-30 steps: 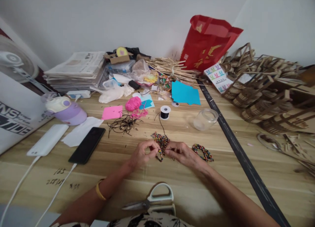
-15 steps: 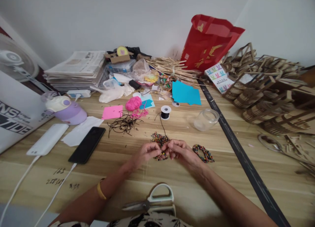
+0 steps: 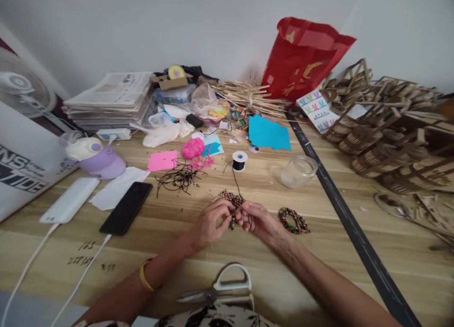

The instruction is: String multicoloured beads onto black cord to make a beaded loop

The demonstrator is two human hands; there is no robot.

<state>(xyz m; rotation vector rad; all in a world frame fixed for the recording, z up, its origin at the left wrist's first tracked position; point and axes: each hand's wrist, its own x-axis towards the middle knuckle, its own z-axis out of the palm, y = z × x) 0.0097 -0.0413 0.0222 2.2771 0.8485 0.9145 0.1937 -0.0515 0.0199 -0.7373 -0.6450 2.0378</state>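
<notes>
Small multicoloured beads point(image 3: 230, 196) lie in a heap on the wooden table, partly covered by my hands. At its left edge is my left hand point(image 3: 212, 219), fingers curved over the beads and the thumb apart from the forefinger; I see nothing between them. My right hand point(image 3: 260, 221) pinches a thin black cord point(image 3: 237, 181) beside the heap. That cord runs back to a white spool point(image 3: 240, 161) wound with black. A short row of beads point(image 3: 232, 221) hangs by my right fingertips. To the right lies a coiled string of beads point(image 3: 293, 221).
Scissors point(image 3: 220, 289) lie close to my body. A glass jar point(image 3: 298, 171) stands right of the spool, near a dark strip point(image 3: 340, 204). Black cord pieces point(image 3: 179, 176), pink yarn point(image 3: 192, 148) and a phone point(image 3: 126, 209) are on the left; small wooden baskets point(image 3: 386, 147) crowd the right.
My left thumb and forefinger have parted, and the hand has drawn slightly back from my right fingertips, over the beads. My right hand stays pinched on the cord.
</notes>
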